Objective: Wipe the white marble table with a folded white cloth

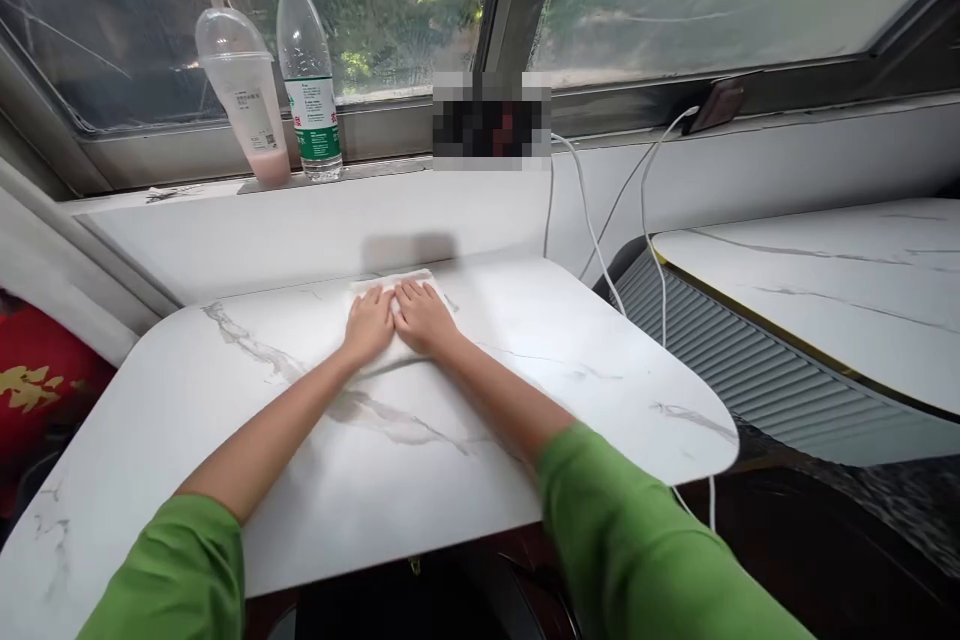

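Observation:
Both my hands lie flat, side by side, on a white folded cloth (409,280) at the far middle of a white marble table (225,400). My left hand (369,323) presses the cloth's left part with its fingers stretched forward. My right hand (425,315) rests beside it, fingers also stretched out, the two hands touching at the thumbs. Most of the cloth is hidden under the hands; only its far edge and corners show. My sleeves are green.
On the window sill at the back left stand a plastic cup (246,100) with a little pink drink and a straw, and a water bottle (307,70) with a green cap. White cables (645,190) hang from the sill at the right. A second marble table (825,290) stands at the right.

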